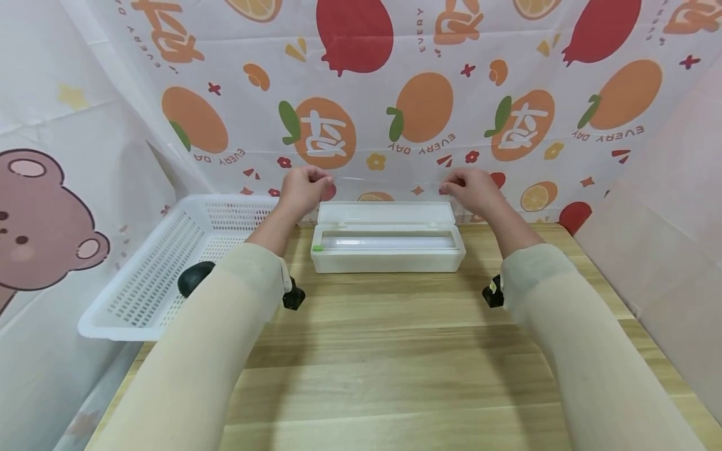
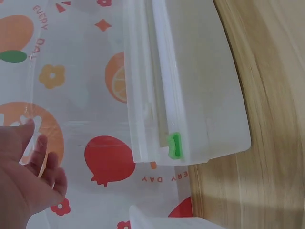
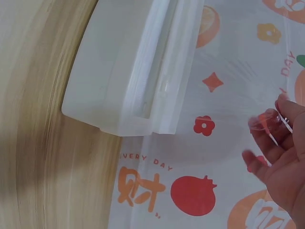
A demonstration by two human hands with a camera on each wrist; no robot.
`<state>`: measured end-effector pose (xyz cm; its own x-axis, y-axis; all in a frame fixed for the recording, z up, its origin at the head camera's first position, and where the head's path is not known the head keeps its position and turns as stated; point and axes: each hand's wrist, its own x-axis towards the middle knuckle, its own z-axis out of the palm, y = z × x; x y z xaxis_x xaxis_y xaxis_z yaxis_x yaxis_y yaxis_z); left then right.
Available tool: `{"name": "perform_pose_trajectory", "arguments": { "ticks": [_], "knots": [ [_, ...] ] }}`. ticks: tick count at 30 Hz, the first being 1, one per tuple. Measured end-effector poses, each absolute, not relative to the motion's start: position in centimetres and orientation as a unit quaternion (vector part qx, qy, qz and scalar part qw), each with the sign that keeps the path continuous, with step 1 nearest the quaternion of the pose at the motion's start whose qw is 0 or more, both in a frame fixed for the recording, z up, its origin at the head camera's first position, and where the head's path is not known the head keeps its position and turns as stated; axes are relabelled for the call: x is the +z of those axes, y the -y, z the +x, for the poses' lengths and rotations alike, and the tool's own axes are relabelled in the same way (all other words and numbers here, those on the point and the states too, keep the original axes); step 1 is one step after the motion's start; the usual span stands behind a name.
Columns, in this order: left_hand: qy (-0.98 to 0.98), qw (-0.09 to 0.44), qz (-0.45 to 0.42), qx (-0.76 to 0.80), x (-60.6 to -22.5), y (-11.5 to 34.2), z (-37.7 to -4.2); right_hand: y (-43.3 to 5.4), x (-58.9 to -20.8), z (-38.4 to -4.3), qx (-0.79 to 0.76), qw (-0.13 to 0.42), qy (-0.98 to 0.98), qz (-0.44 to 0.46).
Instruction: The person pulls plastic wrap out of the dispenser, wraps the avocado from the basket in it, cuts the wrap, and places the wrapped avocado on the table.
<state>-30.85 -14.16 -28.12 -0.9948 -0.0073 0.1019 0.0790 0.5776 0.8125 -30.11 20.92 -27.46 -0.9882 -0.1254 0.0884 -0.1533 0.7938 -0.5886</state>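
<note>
A white plastic-wrap dispenser (image 1: 388,263) stands on the table with its lid (image 1: 386,213) tipped back and a roll (image 1: 389,243) inside. Clear plastic wrap (image 2: 86,128) stretches up from it between both hands, faint against the printed backdrop. Beyond the dispenser's left end, my left hand (image 1: 304,190) pinches one corner of the wrap between thumb and fingers. My right hand (image 1: 472,190) pinches the other corner, where the film bunches up at the fingertips in the right wrist view. A green slider (image 2: 175,146) sits at the dispenser's left end.
A white perforated basket (image 1: 93,327) stands at the left, holding a dark green rounded item (image 1: 194,277) partly covered by my sleeve. Behind the wooden table (image 1: 395,369) hangs a fruit-print sheet (image 1: 372,81). Pale cloth (image 1: 671,207) closes off the right side.
</note>
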Motion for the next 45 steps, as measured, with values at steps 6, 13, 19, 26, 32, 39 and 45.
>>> {"name": "perform_pose_trajectory", "arguments": {
  "ticks": [6, 13, 19, 26, 32, 39, 45],
  "knots": [
    [0.863, 0.044, -0.010, -0.504, -27.6, 14.2, -30.6, -21.5, -27.1, -30.0, 0.342, 0.042, 0.936, 0.077],
    [0.829, 0.048, -0.008, -0.557, -27.2, 14.2, -30.8, -22.0, -26.6, -30.0, 0.437, 0.051, 0.897, 0.045],
    [0.809, 0.048, -0.016, -0.586, -27.0, 14.2, -30.9, -22.1, -26.6, -30.0, 0.498, 0.055, 0.865, 0.020],
    [0.788, 0.058, -0.024, -0.612, -26.1, 14.0, -30.5, -22.0, -26.1, -29.7, 0.503, 0.058, 0.862, 0.016],
    [0.764, 0.059, -0.034, -0.642, -25.5, 13.9, -30.4, -21.8, -25.5, -29.4, 0.572, 0.043, 0.819, 0.026],
    [0.763, 0.071, -0.043, -0.641, -25.0, 13.8, -30.4, -21.2, -23.7, -28.1, 0.601, 0.032, 0.798, 0.035],
    [0.755, 0.075, -0.040, -0.650, -24.4, 13.6, -30.3, -20.9, -22.4, -27.3, 0.585, 0.038, 0.809, 0.031]
  ]
}}
